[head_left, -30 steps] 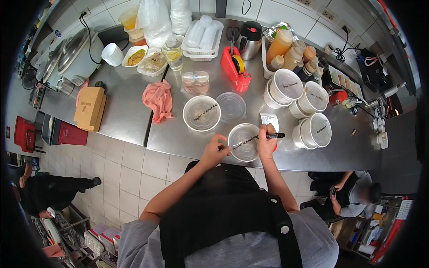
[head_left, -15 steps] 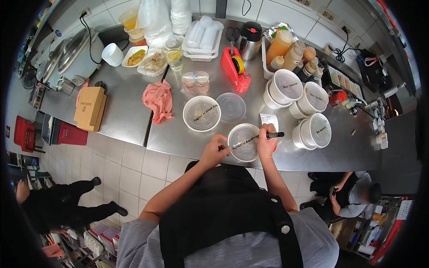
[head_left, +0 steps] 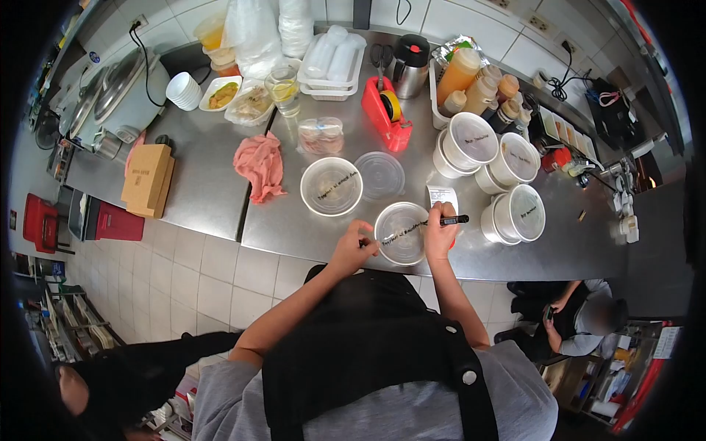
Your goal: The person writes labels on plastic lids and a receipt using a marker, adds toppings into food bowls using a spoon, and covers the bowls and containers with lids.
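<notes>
My right hand (head_left: pixel 440 229) is closed around a black marker (head_left: pixel 456 220), its tip over the lid of a round white tub (head_left: pixel 401 246) at the counter's front edge. Handwriting runs across that clear lid. Against the tub's left side rests my left hand (head_left: pixel 354 248), fingers curled round a small black piece that looks like a marker cap. Just behind and to the left stands another lidded tub (head_left: pixel 332 198) with writing on it. A loose clear lid (head_left: pixel 379 176) lies beside that one. Partly behind my right hand is a printed paper slip (head_left: pixel 443 195).
Stacked, labelled white tubs (head_left: pixel 519 213) stand to the right. Behind are a red tape dispenser (head_left: pixel 384 117), a steel flask (head_left: pixel 411 66) and sauce bottles (head_left: pixel 462 73). A pink cloth (head_left: pixel 259 167) lies left. One person (head_left: pixel 147 375) is behind me at left, another (head_left: pixel 570 312) at right.
The person at the left has come closer behind me. My right hand and the marker have barely shifted over the lid; my left hand stays at the tub.
</notes>
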A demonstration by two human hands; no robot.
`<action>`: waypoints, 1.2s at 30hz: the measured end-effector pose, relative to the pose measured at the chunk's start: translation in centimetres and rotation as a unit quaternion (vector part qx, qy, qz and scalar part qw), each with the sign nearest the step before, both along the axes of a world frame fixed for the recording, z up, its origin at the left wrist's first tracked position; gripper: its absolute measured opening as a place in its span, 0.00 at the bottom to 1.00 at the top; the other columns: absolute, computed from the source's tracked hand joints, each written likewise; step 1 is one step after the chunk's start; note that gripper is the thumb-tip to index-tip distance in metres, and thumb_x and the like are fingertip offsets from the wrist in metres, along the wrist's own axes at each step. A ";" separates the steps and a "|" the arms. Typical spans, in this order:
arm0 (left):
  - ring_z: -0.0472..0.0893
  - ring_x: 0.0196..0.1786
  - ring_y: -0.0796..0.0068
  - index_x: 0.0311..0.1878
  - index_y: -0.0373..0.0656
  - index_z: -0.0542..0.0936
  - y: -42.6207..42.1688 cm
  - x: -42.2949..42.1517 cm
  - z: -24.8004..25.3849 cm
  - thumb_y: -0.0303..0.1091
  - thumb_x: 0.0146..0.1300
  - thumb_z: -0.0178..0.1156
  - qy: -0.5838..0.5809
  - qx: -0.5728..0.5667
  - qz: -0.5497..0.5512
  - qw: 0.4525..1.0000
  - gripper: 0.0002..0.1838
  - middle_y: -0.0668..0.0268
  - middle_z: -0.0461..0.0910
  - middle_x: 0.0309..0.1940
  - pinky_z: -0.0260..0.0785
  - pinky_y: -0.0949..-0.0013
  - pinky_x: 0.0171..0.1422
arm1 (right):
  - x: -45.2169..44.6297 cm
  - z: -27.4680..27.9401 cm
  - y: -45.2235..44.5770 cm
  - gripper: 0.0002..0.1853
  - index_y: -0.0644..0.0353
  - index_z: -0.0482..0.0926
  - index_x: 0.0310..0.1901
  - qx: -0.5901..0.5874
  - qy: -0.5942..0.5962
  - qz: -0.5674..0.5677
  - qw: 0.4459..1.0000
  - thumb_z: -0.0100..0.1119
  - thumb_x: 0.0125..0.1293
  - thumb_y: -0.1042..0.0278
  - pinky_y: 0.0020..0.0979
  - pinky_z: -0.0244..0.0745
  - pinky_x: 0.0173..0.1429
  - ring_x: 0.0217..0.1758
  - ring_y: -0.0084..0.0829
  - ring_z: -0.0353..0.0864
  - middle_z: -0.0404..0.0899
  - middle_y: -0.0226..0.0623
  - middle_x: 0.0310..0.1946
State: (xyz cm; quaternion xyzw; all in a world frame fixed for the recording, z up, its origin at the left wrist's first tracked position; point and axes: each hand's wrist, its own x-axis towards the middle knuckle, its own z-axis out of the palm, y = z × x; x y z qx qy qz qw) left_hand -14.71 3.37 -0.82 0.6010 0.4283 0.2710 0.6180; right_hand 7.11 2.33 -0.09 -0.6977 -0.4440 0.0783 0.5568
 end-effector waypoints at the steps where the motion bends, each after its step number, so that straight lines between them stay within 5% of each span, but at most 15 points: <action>1: 0.78 0.29 0.78 0.52 0.42 0.64 -0.1 -0.1 0.6 0.28 0.62 0.64 0.000 0.001 -0.001 1.000 0.21 0.66 0.79 0.24 0.67 0.73 0.37 | 0.0 -0.2 -0.1 0.16 0.66 0.62 0.22 0.001 0.000 -0.001 1.000 0.53 0.67 0.73 0.37 0.55 0.28 0.21 0.30 0.60 0.62 0.38 0.17; 4: 0.77 0.25 0.74 0.53 0.41 0.66 -0.2 -0.3 3.4 0.40 0.67 0.60 0.072 0.108 0.017 0.991 0.19 0.65 0.78 0.20 0.67 0.68 0.35 | -0.5 1.1 0.0 0.16 0.64 0.63 0.23 0.016 0.142 -0.034 0.989 0.53 0.68 0.71 0.34 0.56 0.28 0.22 0.24 0.62 0.63 0.32 0.17; 6: 0.72 0.23 0.78 0.56 0.42 0.65 0.0 -0.9 5.1 0.55 0.74 0.46 -0.098 0.006 -0.002 0.995 0.24 0.68 0.73 0.19 0.62 0.72 0.30 | -2.6 4.6 -0.5 0.16 0.61 0.65 0.24 0.028 0.327 0.100 0.939 0.54 0.70 0.68 0.29 0.58 0.28 0.23 0.18 0.63 0.64 0.28 0.18; 13: 0.64 0.21 0.84 0.62 0.43 0.61 -0.3 -0.4 6.8 0.76 0.66 0.23 -0.154 0.000 -0.048 0.987 0.44 0.67 0.74 0.22 0.51 0.77 0.25 | -8.6 7.9 -1.1 0.18 0.59 0.66 0.24 -0.029 0.289 0.245 0.925 0.56 0.71 0.63 0.24 0.60 0.26 0.22 0.17 0.64 0.66 0.25 0.19; 15: 0.68 0.22 0.84 0.63 0.43 0.59 -0.7 -0.3 7.1 0.78 0.64 0.24 -0.158 -0.016 -0.004 0.987 0.46 0.66 0.76 0.26 0.53 0.78 0.26 | -9.5 8.0 -1.5 0.17 0.60 0.68 0.25 -0.120 0.339 0.267 0.894 0.56 0.71 0.64 0.26 0.62 0.27 0.23 0.17 0.66 0.67 0.26 0.19; 16: 0.75 0.31 0.78 0.66 0.43 0.58 -0.6 -0.8 6.3 0.79 0.63 0.24 -0.166 -0.038 -0.033 0.985 0.48 0.63 0.78 0.36 0.64 0.76 0.33 | -9.7 7.5 -1.5 0.16 0.60 0.69 0.26 -0.112 0.274 0.289 0.911 0.55 0.72 0.63 0.29 0.65 0.28 0.23 0.19 0.68 0.68 0.29 0.20; 18: 0.76 0.33 0.78 0.67 0.43 0.57 -0.9 -0.3 5.9 0.76 0.65 0.26 -0.189 -0.011 -0.002 0.982 0.45 0.62 0.78 0.38 0.65 0.76 0.33 | -10.3 7.7 -1.7 0.16 0.61 0.70 0.27 -0.099 0.254 0.296 0.915 0.53 0.72 0.62 0.29 0.65 0.28 0.22 0.20 0.68 0.69 0.31 0.20; 21: 0.79 0.49 0.71 0.68 0.42 0.58 -1.4 -0.5 5.6 0.70 0.70 0.27 -0.214 -0.018 0.021 0.976 0.41 0.56 0.76 0.50 0.72 0.69 0.52 | -10.8 6.9 -2.0 0.11 0.60 0.71 0.29 -0.076 0.254 0.306 0.914 0.51 0.70 0.66 0.34 0.65 0.33 0.25 0.29 0.71 0.71 0.36 0.23; 23: 0.70 0.63 0.66 0.64 0.41 0.65 -1.6 -0.5 4.9 0.67 0.72 0.24 -0.212 0.006 0.030 0.977 0.39 0.55 0.70 0.59 0.61 0.64 0.65 | -10.5 7.1 -1.7 0.05 0.59 0.71 0.28 0.043 -0.001 0.356 0.933 0.51 0.62 0.74 0.37 0.64 0.40 0.32 0.37 0.71 0.72 0.36 0.28; 25: 0.59 0.74 0.63 0.59 0.40 0.72 -1.7 -0.6 4.7 0.64 0.74 0.22 -0.197 0.044 0.013 0.979 0.39 0.54 0.62 0.68 0.49 0.60 0.76 | -10.4 6.9 -1.8 0.02 0.59 0.70 0.27 0.034 0.014 0.375 0.926 0.50 0.54 0.77 0.41 0.61 0.46 0.37 0.43 0.70 0.72 0.36 0.31; 28: 0.57 0.75 0.63 0.58 0.39 0.73 -1.1 -0.4 4.5 0.64 0.74 0.23 -0.196 0.096 0.008 0.976 0.40 0.54 0.59 0.70 0.47 0.59 0.77 | -10.2 6.6 -1.5 0.02 0.60 0.73 0.29 -0.011 0.051 0.394 0.918 0.50 0.57 0.75 0.39 0.64 0.44 0.38 0.40 0.72 0.71 0.38 0.31; 30: 0.63 0.71 0.63 0.61 0.40 0.71 -0.2 -0.5 5.5 0.61 0.75 0.30 -0.140 0.050 0.012 0.989 0.35 0.55 0.68 0.62 0.53 0.60 0.74 | -9.5 7.9 -1.6 0.02 0.61 0.73 0.32 -0.038 0.145 0.376 0.914 0.51 0.57 0.76 0.38 0.66 0.45 0.39 0.39 0.72 0.71 0.39 0.33; 32: 0.73 0.57 0.64 0.67 0.39 0.67 1.7 -1.8 6.8 0.53 0.76 0.44 -0.125 -0.069 0.033 0.989 0.29 0.57 0.75 0.51 0.65 0.60 0.63 | -6.6 6.7 -0.7 0.07 0.62 0.75 0.39 -0.022 0.063 0.390 0.918 0.53 0.59 0.78 0.35 0.73 0.46 0.41 0.37 0.75 0.70 0.41 0.38; 33: 0.74 0.51 0.63 0.65 0.38 0.69 3.4 -2.6 6.5 0.49 0.74 0.48 -0.023 0.078 0.106 0.991 0.27 0.57 0.75 0.49 0.66 0.59 0.57 | -5.6 8.9 -0.9 0.09 0.62 0.75 0.41 -0.065 0.051 0.326 0.942 0.54 0.59 0.76 0.37 0.74 0.47 0.41 0.40 0.76 0.71 0.42 0.39; 36: 0.76 0.43 0.62 0.59 0.36 0.73 8.2 -7.8 0.9 0.41 0.70 0.56 0.214 0.382 0.264 0.860 0.21 0.55 0.75 0.43 0.69 0.60 0.49 | -1.1 10.1 -2.8 0.16 0.65 0.74 0.48 -0.254 -0.065 0.184 0.947 0.59 0.58 0.71 0.45 0.76 0.51 0.44 0.51 0.80 0.75 0.53 0.42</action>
